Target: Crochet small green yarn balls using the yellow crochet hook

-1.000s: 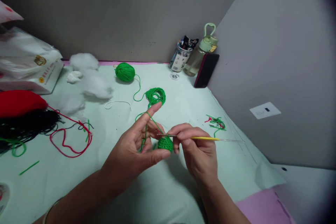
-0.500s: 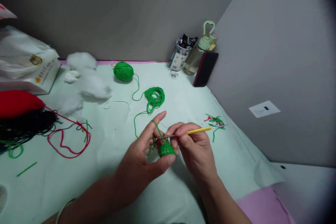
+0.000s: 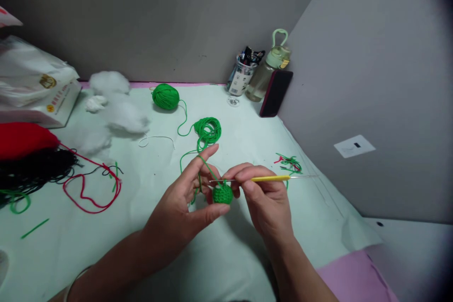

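Green crochet piece (image 3: 222, 194): between the hands, small, rounded, on left thumb; upper edge at the hook.
Left hand (image 3: 179, 205): pinching piece, thumb below, other fingers partly hidden behind; index raised with yarn over it.
Right hand (image 3: 265, 193): narrow grip, fingertips closed round yellow hook (image 3: 271, 179); thin end points toward left hand.
Stitches done: several tight rows, body already shaped; count too small to read.
Stitches left: looks mid-work, I'd judge. Hook at edge, yarn uncut there; final size not shown, so remainder can't be told. Loop on hook: too fine to confirm.
Working yarn (image 3: 209, 168): runs from left index down to piece, looks lightly taut.
Green coil (image 3: 200, 128): just beyond left fingertips, loose loops, plenty of supply.
Yarn scraps (image 3: 292, 165): right of right hand, small tangle, green with some red.
Red yarn (image 3: 26, 139): well left of left hand, black yarn (image 3: 35, 170) beside it; neither in the piece as far as visible.
White stuffing (image 3: 123, 115): beyond left hand, off to its left, loose tufts; inside of piece hidden, so can't tell if any is in.
Green ball (image 3: 165, 96): farthest supply, beyond left hand, strand leading to coil.
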The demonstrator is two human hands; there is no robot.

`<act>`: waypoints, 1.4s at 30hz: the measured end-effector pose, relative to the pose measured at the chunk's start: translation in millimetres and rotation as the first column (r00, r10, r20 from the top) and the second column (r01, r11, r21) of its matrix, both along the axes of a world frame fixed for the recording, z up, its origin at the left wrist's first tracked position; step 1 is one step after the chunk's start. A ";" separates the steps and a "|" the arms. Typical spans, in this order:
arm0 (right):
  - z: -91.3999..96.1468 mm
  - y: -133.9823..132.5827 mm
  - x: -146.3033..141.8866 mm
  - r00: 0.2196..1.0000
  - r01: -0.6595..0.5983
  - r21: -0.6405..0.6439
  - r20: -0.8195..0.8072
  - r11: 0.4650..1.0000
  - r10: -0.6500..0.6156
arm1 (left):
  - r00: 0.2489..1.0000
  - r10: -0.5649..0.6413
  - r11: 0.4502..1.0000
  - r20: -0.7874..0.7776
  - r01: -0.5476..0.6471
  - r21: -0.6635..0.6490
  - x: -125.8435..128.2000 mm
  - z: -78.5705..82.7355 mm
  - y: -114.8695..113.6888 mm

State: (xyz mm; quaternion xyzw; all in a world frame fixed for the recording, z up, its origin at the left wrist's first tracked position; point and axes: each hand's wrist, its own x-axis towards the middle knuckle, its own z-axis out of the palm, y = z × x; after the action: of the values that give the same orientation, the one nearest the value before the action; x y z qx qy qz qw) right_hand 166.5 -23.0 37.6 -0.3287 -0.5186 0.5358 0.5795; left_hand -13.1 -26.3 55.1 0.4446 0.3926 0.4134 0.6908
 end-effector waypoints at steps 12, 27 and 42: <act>1.2 2.3 -3.5 0.990 -0.030 -0.074 -0.143 0.997 0.019 | 0.976 0.125 0.986 -0.180 -0.102 0.132 -3.9 -3.9 1.2; 4.5 3.3 -6.3 0.888 -0.253 -0.372 -0.457 0.893 0.061 | 0.965 0.087 0.957 -0.249 -0.012 0.290 -2.9 -4.6 -1.6; -0.1 2.9 -5.2 0.962 -0.184 -0.198 -0.235 0.963 0.136 | 0.978 -0.047 0.998 -0.204 0.056 0.037 -3.0 -4.1 4.9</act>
State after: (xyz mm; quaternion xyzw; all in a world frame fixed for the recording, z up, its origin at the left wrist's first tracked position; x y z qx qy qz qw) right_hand 161.4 -20.1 37.5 -0.2858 -0.4146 0.6677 0.5483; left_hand -16.1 -21.4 51.0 0.5089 0.4406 0.3562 0.6481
